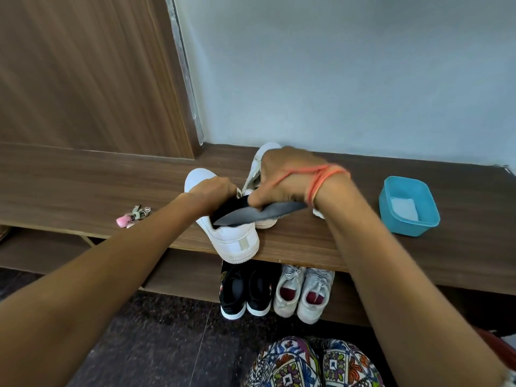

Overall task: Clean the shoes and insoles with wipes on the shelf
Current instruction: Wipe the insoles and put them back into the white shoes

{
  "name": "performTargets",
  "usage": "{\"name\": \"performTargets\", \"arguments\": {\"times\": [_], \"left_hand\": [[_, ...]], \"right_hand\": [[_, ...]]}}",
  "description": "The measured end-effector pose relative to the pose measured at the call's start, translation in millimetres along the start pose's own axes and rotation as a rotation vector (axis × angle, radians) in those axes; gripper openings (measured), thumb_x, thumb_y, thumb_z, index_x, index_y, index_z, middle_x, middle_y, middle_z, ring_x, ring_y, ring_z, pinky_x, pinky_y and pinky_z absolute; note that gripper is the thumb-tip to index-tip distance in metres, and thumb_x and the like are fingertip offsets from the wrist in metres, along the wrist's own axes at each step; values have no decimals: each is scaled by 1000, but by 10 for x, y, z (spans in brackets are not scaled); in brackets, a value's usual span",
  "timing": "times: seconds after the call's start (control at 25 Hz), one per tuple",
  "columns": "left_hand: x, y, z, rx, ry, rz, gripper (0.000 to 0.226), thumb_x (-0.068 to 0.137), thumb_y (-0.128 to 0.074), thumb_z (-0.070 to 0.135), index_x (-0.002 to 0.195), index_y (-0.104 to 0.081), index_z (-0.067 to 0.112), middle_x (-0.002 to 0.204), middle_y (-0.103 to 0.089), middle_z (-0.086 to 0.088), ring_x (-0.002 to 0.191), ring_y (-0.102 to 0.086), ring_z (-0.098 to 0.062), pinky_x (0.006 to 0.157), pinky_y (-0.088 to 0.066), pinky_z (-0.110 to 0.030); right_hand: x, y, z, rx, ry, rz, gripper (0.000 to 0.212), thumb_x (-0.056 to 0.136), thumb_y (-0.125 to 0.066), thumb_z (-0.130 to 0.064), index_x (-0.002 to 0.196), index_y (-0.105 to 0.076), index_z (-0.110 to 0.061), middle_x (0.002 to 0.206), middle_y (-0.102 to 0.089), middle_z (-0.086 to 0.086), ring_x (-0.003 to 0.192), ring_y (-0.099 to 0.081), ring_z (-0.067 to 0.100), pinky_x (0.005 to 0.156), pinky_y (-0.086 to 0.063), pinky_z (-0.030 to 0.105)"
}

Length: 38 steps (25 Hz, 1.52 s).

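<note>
Insole [265, 215] sits half out of the white shoe [234, 238], pinched by the right hand [282, 177]; left hand [215, 188] grips the white shoe to steady it.

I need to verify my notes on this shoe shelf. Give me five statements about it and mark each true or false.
The right hand grips a grey insole. True.
The blue tub sits left of the white shoe. False: it sits to the right.
The left hand holds the white shoe. True.
The keys lie inside the blue tub. False: they lie on the shelf, left of the shoe.
One pair stands under the shelf. False: a black pair and a pale pair stand there.
</note>
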State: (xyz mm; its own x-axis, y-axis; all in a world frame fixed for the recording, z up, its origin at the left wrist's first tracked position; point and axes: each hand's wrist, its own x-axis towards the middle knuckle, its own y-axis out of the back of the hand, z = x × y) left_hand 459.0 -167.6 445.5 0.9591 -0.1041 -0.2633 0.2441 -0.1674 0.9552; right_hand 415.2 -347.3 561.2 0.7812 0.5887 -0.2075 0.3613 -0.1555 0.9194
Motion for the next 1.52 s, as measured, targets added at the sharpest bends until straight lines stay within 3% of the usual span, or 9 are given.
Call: {"name": "performTargets", "arguments": {"times": [0.08, 0.12, 0.16, 0.2, 0.4, 0.76, 0.92, 1.12, 1.52], "left_hand": [[-15, 8, 11, 20, -16, 17, 22, 93, -47, 12, 106, -61, 2, 109, -62, -14, 102, -59, -29, 89, -49, -38], [-24, 6, 6, 36, -24, 32, 20, 92, -47, 10, 104, -61, 2, 108, -63, -14, 101, -59, -29, 88, -49, -38], [-37, -2, -2, 53, -27, 43, 19, 91, -47, 9, 102, -61, 2, 106, -63, -14, 99, -60, -29, 86, -50, -38], [-44, -15, -20, 68, -25, 46, 18, 90, -47, 7, 99, -61, 1, 103, -63, -14, 98, -60, -29, 83, -50, -37], [-67, -42, -62, 81, -42, 70, 20, 86, -52, 10, 99, -65, 3, 101, -65, -13, 100, -60, -29, 83, -51, -39], [-137, -52, -5, 167, 61, 94, 21, 88, -47, 9, 103, -63, 7, 106, -62, -12, 99, -59, -29, 68, -37, -30], [-108, -106, -48, 160, 37, 141, 23, 91, -49, 13, 106, -67, 17, 101, -64, -10, 95, -60, -28, 63, -35, -29], [-113, -93, -63, 119, 9, 147, 25, 89, -51, 10, 106, -68, 18, 99, -65, -9, 88, -57, -25, 62, -31, -26], [-115, -134, -92, 30, -37, 186, 26, 91, -47, 10, 104, -69, 14, 99, -65, -14, 93, -59, -28, 65, -35, -28]], "right_hand": [[-156, -32, -7, -21, -29, 0, 31, 96, -38, 4, 117, -48, 25, 114, -55, 34, 121, -49, 39, 50, -33, 10], [-131, -135, -8, 31, -64, -65, 29, 97, -38, 0, 102, -52, 26, 98, -53, 15, 132, -27, 39, 45, -28, 11], [-89, -267, -22, 134, -113, -93, 28, 96, -45, -7, 83, -55, 16, 78, -48, -1, 94, -33, 13, 45, -25, 12], [-45, -385, -63, 182, -157, -18, 27, 91, -53, -17, 75, -52, 4, 69, -44, 1, 92, -50, 25, 46, -28, 18], [303, -906, -188, 167, -153, 196, 35, 88, -59, -35, 111, -60, -8, 112, -58, 9, 107, -55, 28, 72, -35, 31], [728, -1153, -233, 172, -150, 215, 31, 86, -59, -28, 109, -63, -7, 115, -62, 11, 111, -55, 30, 76, -40, 31], [404, -1334, -152, 39, -78, 77, 50, 82, -63, -47, 116, -60, -10, 147, -33, 10, 138, -25, 36, 104, -33, 47], [492, -1607, -21, 32, 101, 463, 20, 85, -54, -14, 80, -73, -8, 87, -71, 9, 123, -52, 35, 105, -39, 43], [898, -1276, -160, -208, 87, 85, 30, 99, -40, -27, 111, -64, -14, 118, -63, 6, 114, -56, 27, 105, -26, 43]]}}
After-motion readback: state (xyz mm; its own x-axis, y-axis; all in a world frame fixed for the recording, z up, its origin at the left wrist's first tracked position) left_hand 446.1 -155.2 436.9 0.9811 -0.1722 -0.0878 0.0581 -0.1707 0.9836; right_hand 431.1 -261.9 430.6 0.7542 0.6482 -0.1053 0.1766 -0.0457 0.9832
